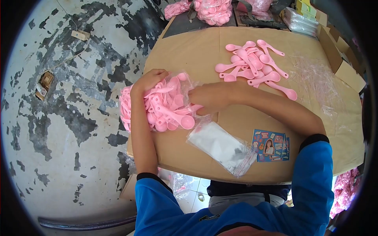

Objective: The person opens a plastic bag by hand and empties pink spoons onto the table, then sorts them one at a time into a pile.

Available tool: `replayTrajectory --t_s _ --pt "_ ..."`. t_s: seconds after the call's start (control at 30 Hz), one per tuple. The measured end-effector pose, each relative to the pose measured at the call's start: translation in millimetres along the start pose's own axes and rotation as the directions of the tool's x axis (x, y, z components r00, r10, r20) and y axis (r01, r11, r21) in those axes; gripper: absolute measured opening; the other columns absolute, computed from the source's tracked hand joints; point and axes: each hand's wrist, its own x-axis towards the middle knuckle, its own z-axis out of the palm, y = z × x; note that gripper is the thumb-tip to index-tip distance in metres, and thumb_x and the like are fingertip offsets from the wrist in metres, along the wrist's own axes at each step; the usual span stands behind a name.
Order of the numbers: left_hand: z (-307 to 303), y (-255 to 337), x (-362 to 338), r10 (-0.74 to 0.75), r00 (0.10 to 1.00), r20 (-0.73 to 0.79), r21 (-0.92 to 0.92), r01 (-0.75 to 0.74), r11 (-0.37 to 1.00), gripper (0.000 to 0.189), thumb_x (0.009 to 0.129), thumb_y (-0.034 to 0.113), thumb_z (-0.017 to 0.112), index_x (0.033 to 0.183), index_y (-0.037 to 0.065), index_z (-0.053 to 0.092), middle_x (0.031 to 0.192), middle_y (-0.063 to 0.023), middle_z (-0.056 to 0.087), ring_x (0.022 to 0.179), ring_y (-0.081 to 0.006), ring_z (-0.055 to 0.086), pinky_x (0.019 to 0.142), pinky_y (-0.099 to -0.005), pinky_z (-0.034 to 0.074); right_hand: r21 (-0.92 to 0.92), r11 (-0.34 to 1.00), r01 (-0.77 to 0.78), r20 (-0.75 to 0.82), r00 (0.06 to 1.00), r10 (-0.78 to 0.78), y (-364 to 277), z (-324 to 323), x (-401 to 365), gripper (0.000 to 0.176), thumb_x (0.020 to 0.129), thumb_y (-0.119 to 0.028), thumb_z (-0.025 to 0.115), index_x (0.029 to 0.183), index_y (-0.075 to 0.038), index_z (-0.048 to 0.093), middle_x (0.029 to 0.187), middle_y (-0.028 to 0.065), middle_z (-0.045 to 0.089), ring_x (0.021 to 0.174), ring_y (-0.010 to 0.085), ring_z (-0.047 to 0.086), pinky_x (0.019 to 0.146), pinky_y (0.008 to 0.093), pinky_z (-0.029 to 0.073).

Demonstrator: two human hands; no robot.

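A clear plastic bag (188, 80) full of pink measuring spoons (167, 112) lies at the table's left edge. My left hand (151, 80) rests over its far side, fingers curled on the plastic at the top. At the bag's right side, my right hand (208, 98) reaches in against the spoons. Its fingers are blurred and partly hidden, and a spoon handle lies close to them. A loose pile of pink spoons (252, 65) spreads out beyond my right forearm. Near my body lie a stack of clear plastic sleeves (220, 145) and blue printed cards (269, 145).
Brown paper covers the table (189, 51). Thin clear plastic strips (319, 84) are scattered at the right, near an open cardboard box (340, 55). More bagged pink items (212, 11) and packs of plastic bags (300, 21) stand at the back. A peeling wall (78, 118) borders the left side.
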Motion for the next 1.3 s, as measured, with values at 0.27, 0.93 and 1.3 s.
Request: replayTrajectory --t_s 0.27,0.93,1.3 --pt "-0.9 -3.1 0.6 0.028 1.0 0.008 -0.029 -0.028 0.999 0.042 0.095 0.031 0.055 0.119 -0.003 0.061 0.11 -0.0071 0.065 0.098 -0.0141 0.056 0.089 -0.0255 0.043 0.158 0.985 -0.072 -0.031 0.996 0.078 11.3 -46.8 -20.6 0.017 0.084 -0.012 0.06 0.094 0.001 0.062 0.084 0.0155 0.063 0.079 0.0323 0.062 0.072 0.0421 0.048" --pt "0.8 0.6 -2.7 0.057 0.998 -0.01 -0.021 -0.058 0.998 0.042 0.096 0.033 0.053 0.113 -0.004 0.062 0.102 -0.0062 0.065 0.091 -0.0142 0.056 0.086 -0.0255 0.044 0.032 0.973 -0.229 -0.123 0.965 0.232 3.8 -92.2 -56.0 0.019 0.089 -0.015 0.059 0.102 -0.003 0.064 0.086 0.0098 0.068 0.075 0.0242 0.063 0.068 0.036 0.049" --pt "-0.8 -4.3 2.5 0.05 0.998 0.026 0.026 -0.051 0.998 0.042 0.096 0.032 0.052 0.114 -0.005 0.062 0.104 -0.0075 0.065 0.092 -0.0149 0.056 0.086 -0.0257 0.044 0.123 0.917 -0.379 -0.048 0.921 0.387 14.6 -103.0 -67.3 0.022 0.095 -0.018 0.052 0.102 0.0 0.062 0.083 0.0133 0.066 0.072 0.027 0.061 0.068 0.0387 0.047"
